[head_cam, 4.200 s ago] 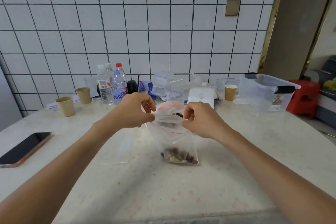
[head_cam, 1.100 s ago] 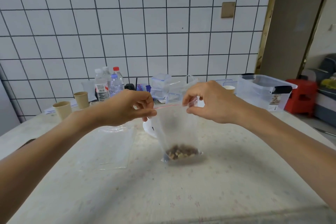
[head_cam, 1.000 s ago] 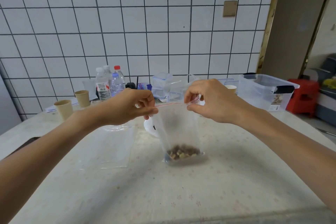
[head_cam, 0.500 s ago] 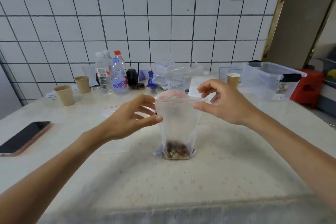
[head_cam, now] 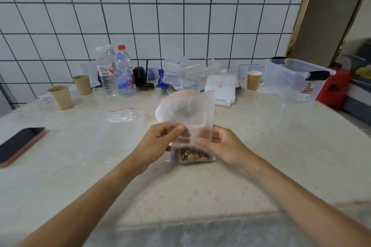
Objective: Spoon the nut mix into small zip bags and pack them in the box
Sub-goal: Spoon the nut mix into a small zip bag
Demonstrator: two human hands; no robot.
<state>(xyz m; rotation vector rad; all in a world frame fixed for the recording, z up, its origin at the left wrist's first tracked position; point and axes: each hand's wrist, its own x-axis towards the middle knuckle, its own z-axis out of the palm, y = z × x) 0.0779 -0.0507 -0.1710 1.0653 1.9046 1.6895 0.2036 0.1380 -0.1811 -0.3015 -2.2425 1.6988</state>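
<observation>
Both hands have slid down from the zip bag's [head_cam: 187,126] red seal to its middle. Now my left hand [head_cam: 160,142] and right hand [head_cam: 220,144] pinch it upright on the surface [head_cam: 281,156], nut mix [head_cam: 190,156] at its bottom, the clear box [head_cam: 295,78] well apart.

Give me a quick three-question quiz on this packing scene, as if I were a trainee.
1. True or false: both hands grip the zip bag with the nuts in it.
2. Which lies on the table's left edge? A) phone B) spoon C) scissors
3. Fill in: the clear plastic box stands at the far ____ of the table.

Key
1. True: the left hand and right hand pinch the bag's sides just above the nuts.
2. A: the phone.
3. Right, beside a paper cup.
</observation>
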